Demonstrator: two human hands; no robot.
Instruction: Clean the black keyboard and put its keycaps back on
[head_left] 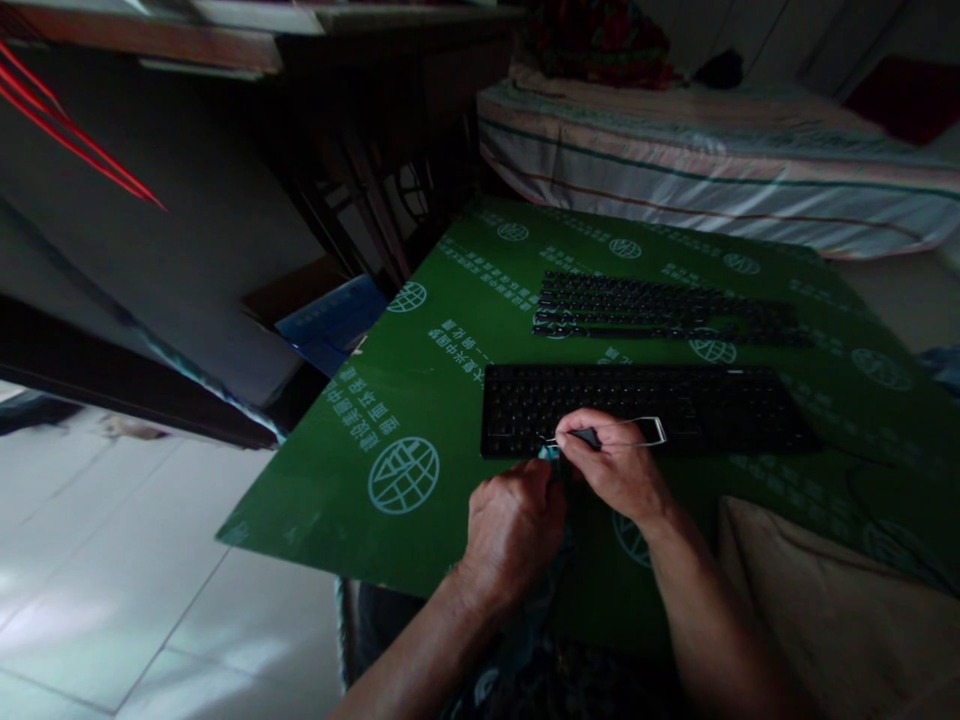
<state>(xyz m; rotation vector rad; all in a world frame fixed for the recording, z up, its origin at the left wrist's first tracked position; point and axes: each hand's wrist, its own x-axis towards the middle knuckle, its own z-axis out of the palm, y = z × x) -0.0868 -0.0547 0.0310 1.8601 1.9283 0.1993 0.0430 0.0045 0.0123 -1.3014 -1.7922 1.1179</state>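
My right hand is closed around a wire keycap puller with a dark handle. One bent wire end sticks out to the right, and thin wire tips point left over the keyboard's front edge. My left hand is closed just left of it, with a small light-blue piece, perhaps cloth, poking out at the fingertips beside the wire tips. Directly behind both hands lies a black keyboard. Farther back, black keycaps are laid out in rows, with a gap toward the right.
Everything rests on a green board with white globe prints. A tan cloth or bag lies at the front right, near a dark cable. A bed stands behind; a blue box is at the left.
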